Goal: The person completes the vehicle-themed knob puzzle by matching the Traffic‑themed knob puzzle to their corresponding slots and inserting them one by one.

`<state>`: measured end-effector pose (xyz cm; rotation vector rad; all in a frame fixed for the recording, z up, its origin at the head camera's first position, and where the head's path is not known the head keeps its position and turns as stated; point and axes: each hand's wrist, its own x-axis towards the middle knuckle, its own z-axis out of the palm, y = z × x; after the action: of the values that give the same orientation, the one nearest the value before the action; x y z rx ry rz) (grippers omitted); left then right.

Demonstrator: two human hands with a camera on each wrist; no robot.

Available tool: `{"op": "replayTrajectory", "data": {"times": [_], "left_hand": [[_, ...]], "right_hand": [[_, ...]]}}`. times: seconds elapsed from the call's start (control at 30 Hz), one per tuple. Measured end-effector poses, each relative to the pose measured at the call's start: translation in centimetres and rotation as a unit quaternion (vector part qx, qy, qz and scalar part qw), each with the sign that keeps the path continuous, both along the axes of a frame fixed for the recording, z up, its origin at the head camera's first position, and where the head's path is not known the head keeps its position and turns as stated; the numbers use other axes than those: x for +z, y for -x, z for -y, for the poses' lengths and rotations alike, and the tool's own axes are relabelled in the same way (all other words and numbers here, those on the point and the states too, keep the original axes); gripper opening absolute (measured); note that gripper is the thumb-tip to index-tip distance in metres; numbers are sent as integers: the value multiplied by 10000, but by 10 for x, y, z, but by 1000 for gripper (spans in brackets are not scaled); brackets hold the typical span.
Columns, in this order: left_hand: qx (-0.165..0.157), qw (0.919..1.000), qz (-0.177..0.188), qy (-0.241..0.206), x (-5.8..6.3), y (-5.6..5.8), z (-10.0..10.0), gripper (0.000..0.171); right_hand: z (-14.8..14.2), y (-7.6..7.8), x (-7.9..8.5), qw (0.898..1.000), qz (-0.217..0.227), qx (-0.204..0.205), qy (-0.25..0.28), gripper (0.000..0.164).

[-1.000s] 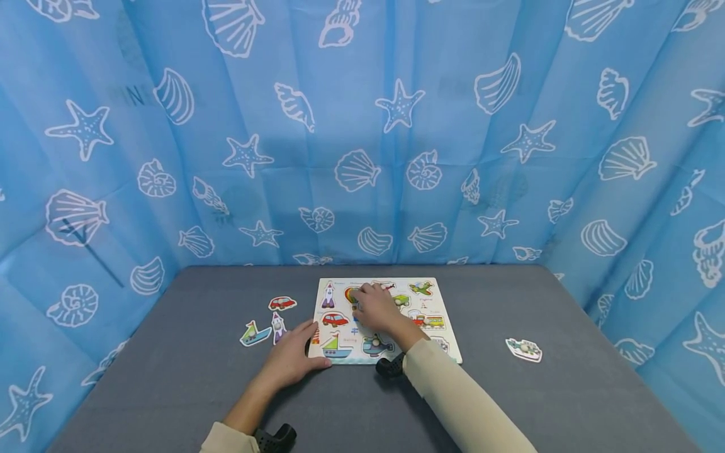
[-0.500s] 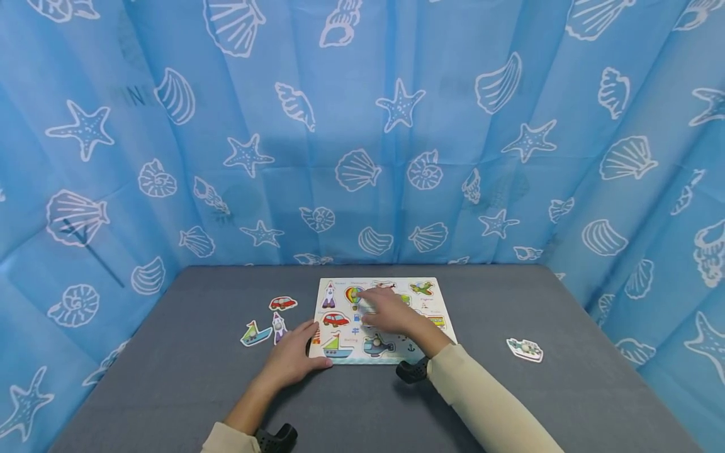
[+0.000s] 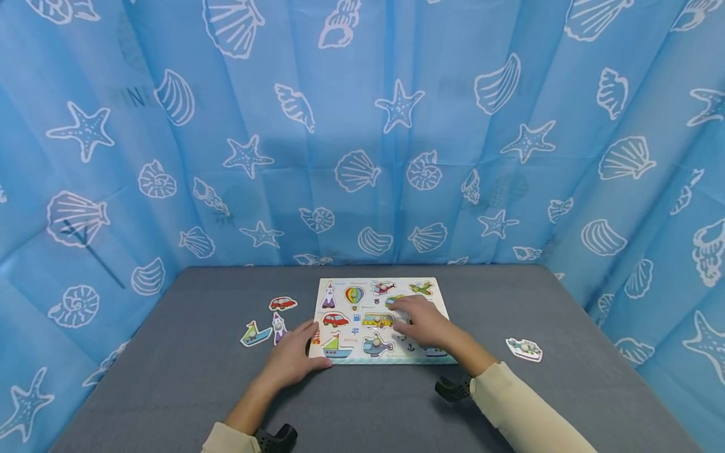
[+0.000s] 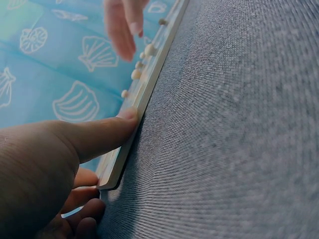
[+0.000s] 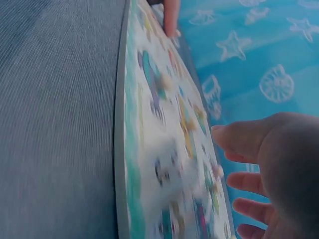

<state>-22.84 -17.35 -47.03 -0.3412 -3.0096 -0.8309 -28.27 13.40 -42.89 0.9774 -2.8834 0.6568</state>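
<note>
A white wooden peg puzzle board (image 3: 354, 361) with printed vehicles lies on the table. My left hand (image 3: 291, 358) grips its near left corner; in the left wrist view the thumb (image 4: 112, 130) presses on top and the fingers curl at the corner. Over the right part of the board is my right hand (image 3: 427, 324), fingers spread and nothing held, hiding several pictures. Visible on the board are a balloon (image 3: 354, 296), a yellow bus piece (image 3: 378, 321), a blue helicopter piece (image 3: 376, 346) and a red helicopter piece (image 3: 383, 287). Wooden knobs (image 4: 149, 50) stand up from it.
Left of the board lie loose pieces: a red car (image 3: 282, 303), a sailboat (image 3: 255, 334) and a rocket (image 3: 279, 327) close to my left hand. A ship piece (image 3: 523, 350) sits apart on the right of the grey table (image 3: 351, 409). A blue shell-print curtain (image 3: 362, 207) hangs behind.
My right hand has moved rightward across the board, away from the balloon, uncovering the balloon and the yellow bus. The left hand keeps its place at the corner.
</note>
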Motion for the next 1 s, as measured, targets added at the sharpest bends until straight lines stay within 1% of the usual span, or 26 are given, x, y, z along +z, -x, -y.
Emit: {"op": "replayTrajectory", "data": {"times": [0.1, 0.3, 0.4, 0.6, 0.7, 0.83, 0.93, 1.0], "left_hand": [[11, 10000, -15, -4, 0, 0, 0, 88], [33, 10000, 24, -25, -3, 1, 0, 88], [42, 10000, 17, -7, -4, 2, 0, 88], [-17, 10000, -76, -49, -3, 2, -1, 86], [-48, 9999, -102, -26, -3, 2, -2, 86], [-38, 9999, -106, 33, -2, 1, -2, 86], [-21, 9999, -102, 10, -1, 0, -1, 85], [-20, 10000, -97, -2, -2, 0, 0, 85]], "right_hand": [[-18, -1, 0, 9998, -30, -53, 179, 35], [-51, -5, -1, 9990, -68, -332, 305, 32], [-66, -9, -3, 9986, -106, -387, 352, 31], [-95, -17, -5, 9959, 225, -731, 485, 33], [-110, -21, -7, 9936, 246, -1021, 404, 35], [-131, -26, -12, 9907, 42, -1353, 154, 37], [-146, -29, -13, 9888, -154, -1486, -16, 36], [-156, -33, -13, 9879, -201, -1537, -81, 34]]}}
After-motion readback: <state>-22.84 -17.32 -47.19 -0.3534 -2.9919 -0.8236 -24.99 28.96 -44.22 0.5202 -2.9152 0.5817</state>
